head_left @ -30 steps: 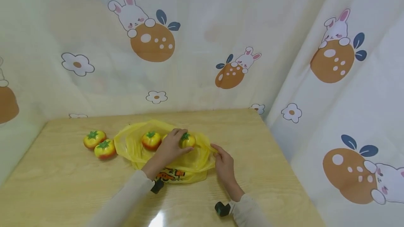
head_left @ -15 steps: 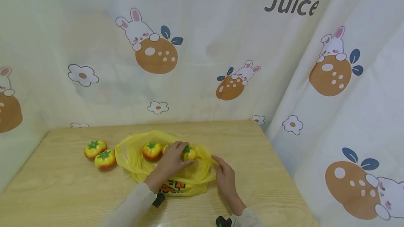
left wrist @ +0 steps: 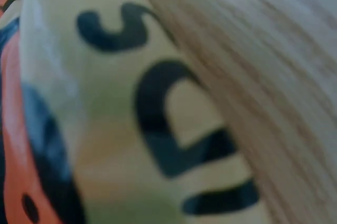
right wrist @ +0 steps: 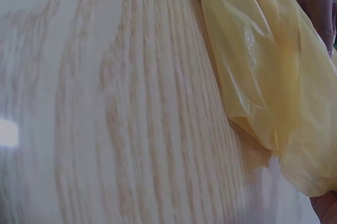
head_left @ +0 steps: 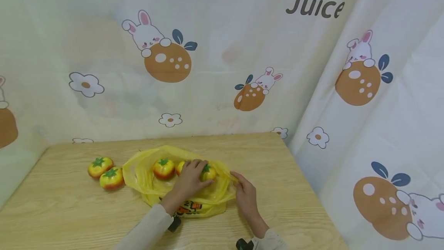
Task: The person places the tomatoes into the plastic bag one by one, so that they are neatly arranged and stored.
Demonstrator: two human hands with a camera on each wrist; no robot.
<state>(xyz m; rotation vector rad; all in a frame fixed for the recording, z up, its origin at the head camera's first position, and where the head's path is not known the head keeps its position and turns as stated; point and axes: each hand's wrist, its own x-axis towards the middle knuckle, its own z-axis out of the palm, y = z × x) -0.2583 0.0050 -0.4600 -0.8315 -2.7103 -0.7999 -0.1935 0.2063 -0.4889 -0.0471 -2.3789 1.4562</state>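
Observation:
A yellow plastic bag (head_left: 145, 178) lies with its mouth spread on the table, its printed side towards the front. Inside it sit a yellow-red tomato-like fruit (head_left: 164, 169), a second one partly behind the fingers, and a third fruit (head_left: 209, 173) at the right. My left hand (head_left: 189, 178) reaches in and grips that third fruit. With thumb and fingers my right hand (head_left: 247, 196) pinches the bag's right rim. The left wrist view shows only printed bag plastic (left wrist: 105, 103) and wood; in the right wrist view the bag (right wrist: 253, 66) fills the right side.
Two more yellow-red fruits, one further back (head_left: 100, 167) and one nearer (head_left: 111, 178), rest on the wooden table (head_left: 69, 211) left of the bag. A printed curtain (head_left: 215, 49) hangs behind the table and along its right side.
The head view has tilted up, so everything sits lower in it. Both hands keep their places at the bag; the left has shifted slightly, uncovering more of the middle fruit.

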